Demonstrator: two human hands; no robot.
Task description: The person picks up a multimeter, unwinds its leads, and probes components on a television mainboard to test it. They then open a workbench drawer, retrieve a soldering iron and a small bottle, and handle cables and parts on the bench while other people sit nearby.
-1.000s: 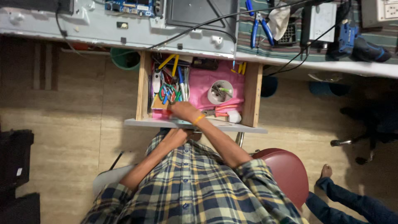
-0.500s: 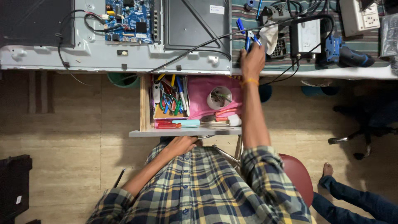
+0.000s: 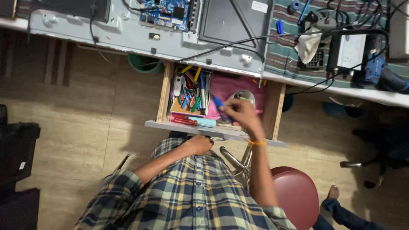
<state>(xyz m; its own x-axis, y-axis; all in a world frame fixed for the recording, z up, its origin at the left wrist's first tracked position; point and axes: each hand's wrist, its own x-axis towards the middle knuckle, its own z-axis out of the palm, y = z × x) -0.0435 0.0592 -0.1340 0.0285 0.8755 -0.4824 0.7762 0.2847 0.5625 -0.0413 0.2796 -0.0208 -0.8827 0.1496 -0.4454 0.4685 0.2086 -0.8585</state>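
Observation:
A wooden drawer stands pulled out from under the desk. It is packed with coloured-handled tools on the left and has a pink lining and a round roll on the right. My right hand, with an orange band at the wrist, hovers over the drawer's front middle, gripping a blue-handled tool that points back into the drawer. My left hand is curled just beneath the drawer's grey front lip, fingers tucked under it.
On the desk lie a grey opened panel with a blue circuit board, black cables, a white cloth and a striped mat. A green bin sits under the desk. A red stool and another person's foot are at the right.
My right hand came down from the desk top, where it reached for blue tools, and is now over the drawer with a blue-handled tool. My left hand stays at the drawer front.

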